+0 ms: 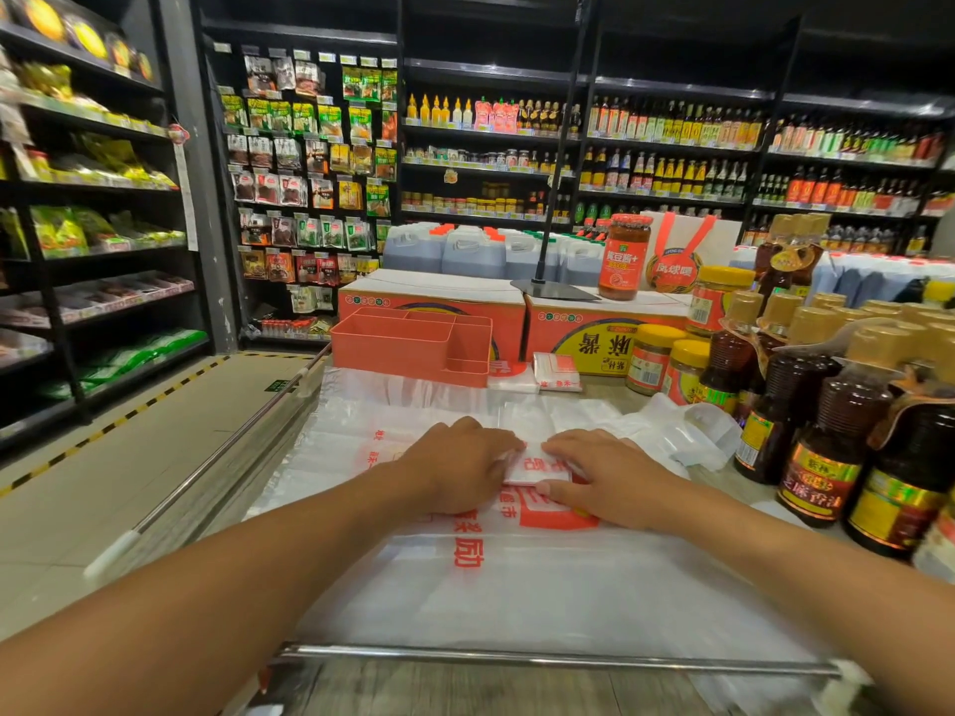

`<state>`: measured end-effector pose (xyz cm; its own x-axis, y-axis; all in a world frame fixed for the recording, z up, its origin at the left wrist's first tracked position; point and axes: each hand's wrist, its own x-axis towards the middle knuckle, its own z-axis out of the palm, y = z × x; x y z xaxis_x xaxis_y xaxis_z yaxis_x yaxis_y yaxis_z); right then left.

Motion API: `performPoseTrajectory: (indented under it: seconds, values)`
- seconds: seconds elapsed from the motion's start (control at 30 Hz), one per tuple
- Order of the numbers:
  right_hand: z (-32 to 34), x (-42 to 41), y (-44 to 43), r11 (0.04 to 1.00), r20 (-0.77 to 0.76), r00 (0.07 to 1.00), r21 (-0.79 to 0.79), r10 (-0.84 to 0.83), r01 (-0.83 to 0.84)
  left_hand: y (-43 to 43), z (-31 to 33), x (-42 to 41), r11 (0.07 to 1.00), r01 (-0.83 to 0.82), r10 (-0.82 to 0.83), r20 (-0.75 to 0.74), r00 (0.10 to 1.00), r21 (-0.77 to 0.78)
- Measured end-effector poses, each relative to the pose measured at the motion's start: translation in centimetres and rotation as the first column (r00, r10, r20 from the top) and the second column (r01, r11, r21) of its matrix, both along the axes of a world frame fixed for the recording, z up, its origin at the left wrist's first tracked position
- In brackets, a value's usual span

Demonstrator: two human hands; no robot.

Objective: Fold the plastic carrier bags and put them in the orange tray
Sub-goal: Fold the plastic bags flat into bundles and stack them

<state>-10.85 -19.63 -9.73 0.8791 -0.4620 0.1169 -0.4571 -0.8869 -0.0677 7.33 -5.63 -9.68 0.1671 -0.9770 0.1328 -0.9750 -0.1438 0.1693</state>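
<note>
orange tray point(408, 343) stands at the counter's point(604, 392) far edge, seemingly empty; folded packets point(555, 372) lie just right of it. our left hand point(460, 465) and right hand point(607, 475) press flat, fingers straight, on a small folded bag point(537, 470) mid-counter, atop a spread bag point(465, 586). we judge the task early: crumpled bags point(692, 431) near the right edge lie unfolded, nothing trayed.

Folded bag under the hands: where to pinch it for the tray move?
Probably its near long edge, thumb on top, fingers slid under, coming from the person's side. The folded bag lies flat on the spread bags; left hand and right hand cover its ends.
</note>
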Motion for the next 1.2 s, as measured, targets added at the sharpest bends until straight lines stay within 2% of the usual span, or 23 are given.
performPoseTrajectory:
  seconds: [0.2, 0.53, 0.73, 0.93, 1.07, 1.2]
  values:
    - [0.4, 0.0, 0.3, 1.000, -0.034, 0.999, -0.029, -0.011, 0.010, -0.6, 0.3, 0.0, 0.994, -0.034, 0.035, -0.007, 0.999, 0.102]
    - [1.0, -0.2, 0.1, 1.000, -0.023, 1.000, 0.017, 0.001, -0.001, -0.5, 0.9, 0.0, 0.994, -0.014, 0.019, -0.045, 0.999, 0.110]
    - [1.5, -0.3, 0.2, 1.000, -0.080, 0.997, -0.003, 0.006, -0.006, -0.2, 1.0, 0.2, 0.992, -0.036, 0.046, -0.077, 0.996, 0.124]
    - [1.4, -1.0, -0.3, 0.987, 0.101, 0.995, 0.158, -0.011, -0.005, -0.2, 0.5, 1.1, 1.000, -0.022, 0.021, -0.162, 0.987, -0.001]
    - [1.5, -1.1, -0.1, 0.985, 0.122, 0.992, 0.169, 0.000, -0.021, -0.3, 0.4, 1.1, 0.997, -0.003, -0.007, -0.135, 0.991, -0.075]
    - [1.7, -1.3, -0.3, 0.985, 0.166, 0.986, 0.169, 0.017, -0.045, -0.3, 0.4, 1.3, 0.993, -0.019, -0.008, -0.229, 0.973, -0.114]
